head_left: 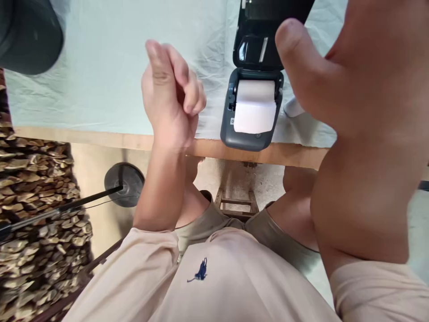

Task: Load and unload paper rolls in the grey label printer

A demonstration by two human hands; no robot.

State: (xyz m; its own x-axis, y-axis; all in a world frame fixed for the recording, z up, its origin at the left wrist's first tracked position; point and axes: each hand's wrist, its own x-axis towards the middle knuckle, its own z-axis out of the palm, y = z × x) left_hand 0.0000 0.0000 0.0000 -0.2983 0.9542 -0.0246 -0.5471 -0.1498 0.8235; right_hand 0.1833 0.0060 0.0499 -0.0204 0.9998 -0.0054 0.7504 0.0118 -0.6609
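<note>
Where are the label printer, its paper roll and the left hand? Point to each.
label printer [234,134]: head view, grey front corner of its body.
paper roll [254,105]: head view, white sheet's middle.
left hand [170,98]: head view, back of the loose fist.

A makeshift workshop or small packing spot is showing itself here: a wooden table [167,142] is wearing a wrinkled pale cloth [100,67], a label printer [254,107] is sitting open on it, and stacked firewood [36,201] is lining the bare concrete floor [94,170].
</note>
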